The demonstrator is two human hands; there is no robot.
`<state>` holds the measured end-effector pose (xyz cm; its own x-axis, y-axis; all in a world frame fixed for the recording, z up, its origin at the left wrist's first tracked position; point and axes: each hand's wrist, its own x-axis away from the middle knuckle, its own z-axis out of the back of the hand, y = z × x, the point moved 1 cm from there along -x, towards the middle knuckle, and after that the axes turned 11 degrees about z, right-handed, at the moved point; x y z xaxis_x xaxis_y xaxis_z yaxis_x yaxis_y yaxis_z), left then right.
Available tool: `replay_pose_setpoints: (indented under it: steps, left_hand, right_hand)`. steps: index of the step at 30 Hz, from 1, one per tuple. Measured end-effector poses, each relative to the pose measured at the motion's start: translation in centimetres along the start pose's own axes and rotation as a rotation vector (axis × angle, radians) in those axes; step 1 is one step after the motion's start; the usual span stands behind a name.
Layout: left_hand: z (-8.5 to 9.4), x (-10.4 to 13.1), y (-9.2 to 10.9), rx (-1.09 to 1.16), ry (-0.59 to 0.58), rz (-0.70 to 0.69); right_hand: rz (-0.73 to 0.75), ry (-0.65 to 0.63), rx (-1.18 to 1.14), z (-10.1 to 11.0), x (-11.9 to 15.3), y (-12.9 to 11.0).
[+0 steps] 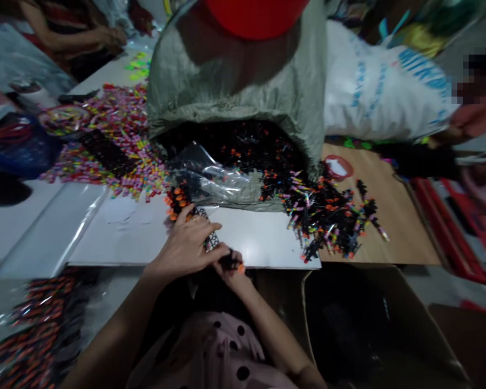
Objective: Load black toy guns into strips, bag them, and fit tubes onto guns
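My left hand point(188, 240) lies over a narrow black lattice strip point(213, 240) on the white tabletop, fingers spread and thumb reaching towards the right. Black pieces with round orange tops point(179, 201) stand in a group just beyond its fingers. At the table's front edge my right hand point(235, 276) is closed around a small black piece with an orange end point(230, 261), close to the left thumb. Fingers partly cover that piece, so its exact kind is unclear. A clear plastic bag point(210, 170) lies just past my hands.
A big grey-green sack point(235, 92) opens towards me, full of black and orange pieces. More pieces point(332, 213) are heaped on the right, multicoloured ones point(125, 135) on the left. A white sack point(384, 89) stands behind; an open box point(348, 324) sits below right. Other people work nearby.
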<state>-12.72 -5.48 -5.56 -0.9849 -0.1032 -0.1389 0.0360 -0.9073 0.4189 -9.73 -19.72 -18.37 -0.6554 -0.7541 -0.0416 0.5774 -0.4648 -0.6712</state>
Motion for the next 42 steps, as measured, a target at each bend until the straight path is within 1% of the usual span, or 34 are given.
replay_pose_setpoints:
  steps: [3, 5, 6, 9, 10, 11, 12, 13, 14, 15, 16, 18, 19, 20, 21, 22, 23, 24, 25, 26, 27, 29, 30, 31, 32, 33, 34, 35, 37, 40, 42]
  left_hand:
    - [-0.4, 0.2, -0.1, -0.002, 0.013, -0.051]
    - [-0.7, 0.3, -0.3, -0.007, 0.035, -0.087]
    - [-0.8, 0.3, -0.5, -0.010, 0.059, -0.105]
    - [-0.8, 0.2, -1.4, -0.021, 0.176, -0.174]
    - [-0.8, 0.0, -1.6, -0.020, 0.216, -0.218]
    - [-0.9, -0.1, -1.7, -0.016, 0.245, -0.277]
    - [-1.0, -0.2, -1.6, -0.012, 0.263, -0.335]
    - [-1.2, -0.1, -1.3, -0.003, 0.279, -0.382]
    - [-1.5, 0.1, -0.9, 0.014, 0.297, -0.422]
    - [-1.8, 0.4, -0.2, 0.038, 0.313, -0.457]
    - [-2.1, 0.8, 0.5, 0.061, 0.310, -0.483]
    - [-2.7, 1.6, 1.9, 0.095, 0.238, -0.514]
    - [-2.9, 1.8, 2.5, 0.102, 0.182, -0.517]
    - [-2.9, 1.8, 2.8, 0.105, 0.137, -0.508]
    - [-2.8, 1.4, 2.9, 0.108, 0.124, -0.479]
    - [-2.6, 0.8, 2.8, 0.112, 0.148, -0.429]
    - [-2.2, -0.2, 2.5, 0.113, 0.200, -0.358]
    - [-1.8, -1.5, 2.0, 0.101, 0.254, -0.261]
    - [-1.5, -2.9, 1.6, 0.077, 0.293, -0.142]
    - [-1.2, -4.4, 1.3, 0.045, 0.300, -0.025]
    - [-1.1, -5.8, 1.2, 0.005, 0.261, 0.068]
    - [-1.1, -8.2, 1.7, -0.093, 0.075, 0.173]
    - [-1.2, -8.9, 2.2, -0.146, -0.027, 0.209]
    - [-1.3, -9.3, 2.7, -0.196, -0.114, 0.239]
    - [-1.3, -9.5, 3.2, -0.238, -0.174, 0.268]
    - [-1.3, -9.5, 3.6, -0.267, -0.208, 0.289]
    - [-1.2, -9.4, 3.8, -0.282, -0.224, 0.301]
    - [-1.1, -9.2, 4.0, -0.287, -0.228, 0.306]
    - [-1.0, -8.9, 3.9, -0.290, -0.216, 0.311]
    - [-1.1, -8.6, 3.7, -0.300, -0.194, 0.316]
    - [-1.3, -8.5, 3.7, -0.304, -0.186, 0.314]
  right_hand:
    - [-0.018, -0.112, 0.112, 0.5, -0.5, -0.8]
    - [-0.045, -0.187, 0.196, 0.2, -1.1, -1.7]
    - [-0.045, -0.204, 0.233, -0.2, -1.4, -2.2]
    - [0.026, -0.210, 0.342, -1.0, -2.0, -3.2]
    - [0.061, -0.228, 0.371, -0.8, -2.2, -3.1]
    - [0.108, -0.271, 0.374, -0.1, -2.4, -2.8]
    - [0.158, -0.332, 0.357, 1.2, -2.6, -2.3]
    - [0.189, -0.370, 0.350, 3.1, -2.8, -1.5]
    - [0.204, -0.385, 0.349, 5.5, -3.1, -0.6]
    - [0.196, -0.361, 0.377, 8.4, -3.5, 0.5]
    - [0.072, -0.229, 0.501, 11.6, -4.2, 1.8]
    - [-0.061, -0.092, 0.612, 17.5, -6.1, 4.5]
    - [-0.106, -0.034, 0.653, 19.9, -7.3, 5.8]
    - [-0.136, 0.004, 0.683, 21.7, -8.5, 7.0]
    - [-0.154, 0.017, 0.697, 23.0, -9.7, 8.1]
    - [-0.161, 0.019, 0.705, 23.7, -10.7, 9.0]
    - [-0.160, 0.011, 0.707, 23.9, -11.5, 9.6]
    - [-0.152, 0.002, 0.707, 23.6, -11.9, 9.9]
    - [-0.140, -0.004, 0.706, 22.9, -12.0, 9.9]
    - [-0.124, -0.007, 0.704, 21.8, -11.7, 9.6]
    - [-0.098, -0.012, 0.704, 20.4, -11.2, 9.0]
    - [-0.027, -0.048, 0.705, 16.9, -9.4, 7.6]
    - [0.007, -0.074, 0.705, 15.0, -8.3, 6.9]
    - [0.024, -0.098, 0.700, 13.3, -7.1, 6.3]
    - [0.027, -0.108, 0.685, 11.9, -6.1, 5.8]
    - [0.021, -0.108, 0.656, 11.0, -5.1, 5.6]
    - [0.012, -0.104, 0.611, 10.7, -4.4, 5.5]
    - [0.012, -0.105, 0.558, 10.8, -3.8, 5.7]
    - [0.016, -0.142, 0.480, 12.3, -3.4, 6.5]
    - [0.006, -0.211, 0.520, 15.1, -4.1, 8.3]
    - [0.054, -0.240, 0.531, 16.2, -4.5, 9.2]
